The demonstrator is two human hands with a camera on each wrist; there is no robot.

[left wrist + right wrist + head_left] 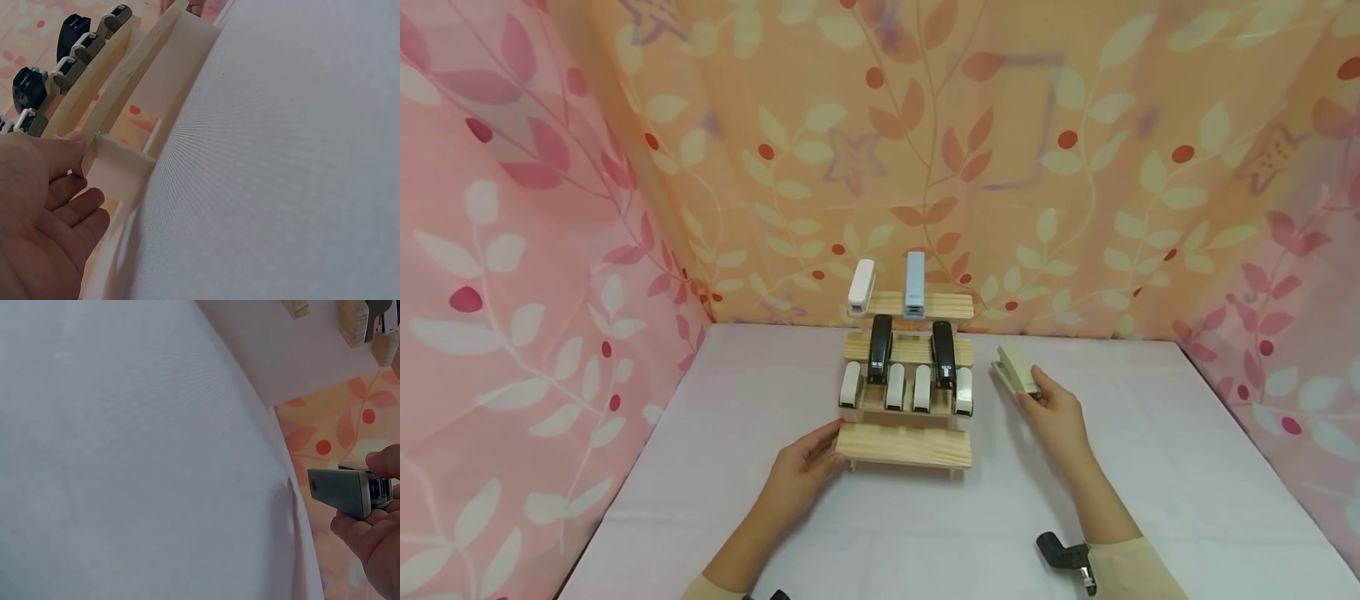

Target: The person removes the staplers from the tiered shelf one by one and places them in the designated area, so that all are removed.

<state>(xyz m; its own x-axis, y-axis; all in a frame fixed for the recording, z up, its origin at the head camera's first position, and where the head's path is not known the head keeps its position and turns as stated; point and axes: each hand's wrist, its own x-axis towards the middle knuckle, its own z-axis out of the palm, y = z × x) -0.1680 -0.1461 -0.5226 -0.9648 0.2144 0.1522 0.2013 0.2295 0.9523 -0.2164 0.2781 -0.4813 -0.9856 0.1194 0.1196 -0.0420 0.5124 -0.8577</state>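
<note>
Right hand [1055, 408]: thumb and fingers closed on the near end of 1 pale green stapler [1017, 368], its far end pointing away from me; it is to the right of the rack, near it but not touching. Left hand [801, 471]: thumb and index finger pinch the left end of the bottom shelf [904, 444], thumb toward the front edge; in the left wrist view my other fingers are loosely bent beside it. Rack has 4 stepped wooden shelves. Top shelf [951, 306]: 1 white stapler [862, 285] at left, 1 light blue stapler [915, 283] right of it. Next shelf down [912, 348]: 2 black staplers [880, 346], well apart, near ends reaching over the shelf below. That lower shelf [872, 398]: 4 small white staplers [896, 386] in a row. Rack stands on a white cloth [760, 383]; patterned orange curtain [805, 167] behind.
</note>
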